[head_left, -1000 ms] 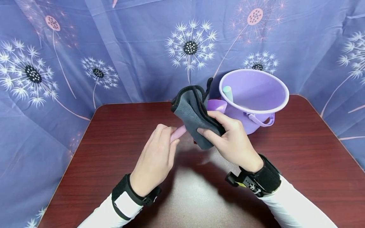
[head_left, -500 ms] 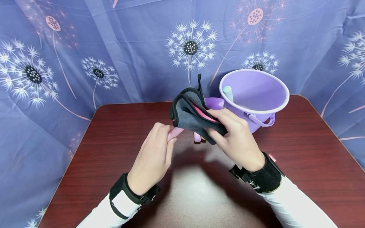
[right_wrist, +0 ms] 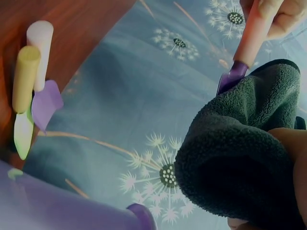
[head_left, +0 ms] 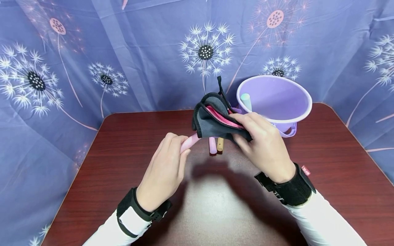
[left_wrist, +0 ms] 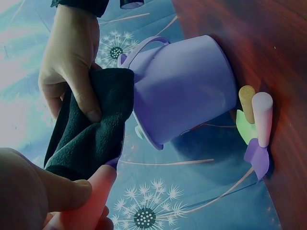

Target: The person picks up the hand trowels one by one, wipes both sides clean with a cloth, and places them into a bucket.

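Observation:
My left hand (head_left: 163, 171) grips the pink handle of a small garden trowel (head_left: 190, 142). The trowel's purple neck shows in the right wrist view; most of its blade is covered. In my right hand (head_left: 266, 150) is a dark grey cloth (head_left: 204, 124) with black edging and a pink inner side, folded over the blade. The right thumb presses the cloth on its near side, as the left wrist view shows. On the table behind lie two more small garden tools, a pink-handled one (left_wrist: 263, 112) with a purple head and a yellow-handled one (left_wrist: 247, 103) with a green head.
A purple bucket (head_left: 309, 102) stands at the back right of the brown wooden table (head_left: 129, 136), its handle hanging down in front. A mint-green rod end (head_left: 246, 101) rises inside it. Blue dandelion-print fabric (head_left: 147, 61) hangs behind the table.
My right hand has shifted right with the cloth, which has turned so its pink inner side shows. The two handles on the table have come into sight. The left hand has hardly moved.

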`<state>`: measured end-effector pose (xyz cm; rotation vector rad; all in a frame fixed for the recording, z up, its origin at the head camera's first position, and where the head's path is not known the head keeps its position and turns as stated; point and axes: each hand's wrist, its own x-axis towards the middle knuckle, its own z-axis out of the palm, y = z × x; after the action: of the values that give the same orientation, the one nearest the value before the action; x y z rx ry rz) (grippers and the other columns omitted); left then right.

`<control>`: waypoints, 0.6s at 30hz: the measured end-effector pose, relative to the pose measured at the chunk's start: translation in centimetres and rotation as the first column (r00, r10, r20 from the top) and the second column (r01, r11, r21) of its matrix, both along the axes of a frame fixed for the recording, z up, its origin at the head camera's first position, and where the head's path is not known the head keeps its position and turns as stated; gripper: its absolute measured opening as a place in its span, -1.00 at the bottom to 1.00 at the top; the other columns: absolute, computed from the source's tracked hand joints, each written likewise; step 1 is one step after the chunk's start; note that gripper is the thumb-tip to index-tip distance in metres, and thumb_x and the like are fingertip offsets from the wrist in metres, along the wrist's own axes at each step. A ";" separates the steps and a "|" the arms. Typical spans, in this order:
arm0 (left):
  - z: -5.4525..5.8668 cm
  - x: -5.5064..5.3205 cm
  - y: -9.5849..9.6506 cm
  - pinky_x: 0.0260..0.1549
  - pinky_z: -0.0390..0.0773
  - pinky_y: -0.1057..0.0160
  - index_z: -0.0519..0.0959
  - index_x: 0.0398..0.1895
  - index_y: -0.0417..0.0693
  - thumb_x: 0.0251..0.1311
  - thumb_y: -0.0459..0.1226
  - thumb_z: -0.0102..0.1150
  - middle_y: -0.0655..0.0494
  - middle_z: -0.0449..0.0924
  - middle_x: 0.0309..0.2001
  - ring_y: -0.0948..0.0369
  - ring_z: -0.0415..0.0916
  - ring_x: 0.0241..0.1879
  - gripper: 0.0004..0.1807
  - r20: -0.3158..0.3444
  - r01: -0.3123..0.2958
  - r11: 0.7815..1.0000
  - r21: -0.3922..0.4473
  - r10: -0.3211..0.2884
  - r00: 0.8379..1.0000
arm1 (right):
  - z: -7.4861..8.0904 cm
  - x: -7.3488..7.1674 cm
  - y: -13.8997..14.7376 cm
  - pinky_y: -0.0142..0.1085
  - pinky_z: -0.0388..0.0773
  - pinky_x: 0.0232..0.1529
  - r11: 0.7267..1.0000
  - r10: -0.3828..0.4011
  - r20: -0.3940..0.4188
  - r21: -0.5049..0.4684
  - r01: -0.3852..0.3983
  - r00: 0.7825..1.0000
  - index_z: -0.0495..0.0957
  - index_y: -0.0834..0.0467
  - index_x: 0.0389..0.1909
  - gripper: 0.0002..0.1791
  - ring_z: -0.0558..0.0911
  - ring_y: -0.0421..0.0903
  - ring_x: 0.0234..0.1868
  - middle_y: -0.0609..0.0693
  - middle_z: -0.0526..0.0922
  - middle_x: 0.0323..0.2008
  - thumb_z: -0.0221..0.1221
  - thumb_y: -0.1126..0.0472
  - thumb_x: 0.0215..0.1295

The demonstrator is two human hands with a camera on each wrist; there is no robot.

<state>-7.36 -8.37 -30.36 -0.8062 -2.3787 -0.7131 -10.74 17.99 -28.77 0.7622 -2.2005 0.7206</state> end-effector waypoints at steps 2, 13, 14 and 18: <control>0.0 0.0 0.0 -0.25 0.36 0.23 0.47 -0.01 -0.25 0.45 -0.29 0.02 0.03 0.34 -0.26 0.14 0.30 -0.29 -0.80 0.001 0.000 1.000 0.000 0.000 1.000 | 0.1 -0.1 0.2 -0.13 0.46 0.00 1.000 -0.013 -0.015 0.010 0.013 1.000 0.59 0.14 0.13 -0.57 0.58 -0.02 -0.10 0.01 0.64 -0.10 0.23 0.34 0.20; 0.1 0.0 -0.1 -0.24 0.36 0.24 0.47 0.01 -0.25 0.44 -0.30 0.03 0.04 0.36 -0.25 0.14 0.30 -0.29 -0.79 0.001 0.007 1.000 0.003 -0.007 1.000 | 0.8 -0.2 1.1 -0.13 0.44 0.00 0.996 -0.087 -0.042 -0.003 0.087 0.995 0.61 0.13 0.13 -0.58 0.57 0.03 -0.14 0.06 0.63 -0.17 0.26 0.31 0.21; 0.1 0.0 -0.1 -0.24 0.36 0.24 0.47 0.01 -0.25 0.44 -0.30 0.04 0.04 0.36 -0.25 0.15 0.30 -0.28 -0.79 0.002 0.007 1.000 0.003 -0.007 1.000 | 0.9 -0.3 1.2 -0.13 0.43 0.00 0.996 -0.092 -0.044 -0.006 0.092 0.995 0.61 0.13 0.13 -0.58 0.57 0.03 -0.14 0.06 0.64 -0.17 0.26 0.31 0.22; 0.2 0.0 -0.2 -0.24 0.36 0.25 0.47 0.01 -0.25 0.43 -0.31 0.04 0.05 0.36 -0.25 0.15 0.30 -0.28 -0.79 0.007 0.008 1.000 0.000 -0.008 1.000 | 1.1 -0.3 1.5 -0.14 0.43 -0.01 0.994 -0.110 -0.055 -0.008 0.110 0.992 0.62 0.12 0.12 -0.59 0.57 0.03 -0.14 0.05 0.64 -0.17 0.27 0.30 0.21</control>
<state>-7.32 -8.53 -30.19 -0.8149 -2.3829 -0.7201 -11.01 19.46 -27.72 0.6448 -2.1713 0.6424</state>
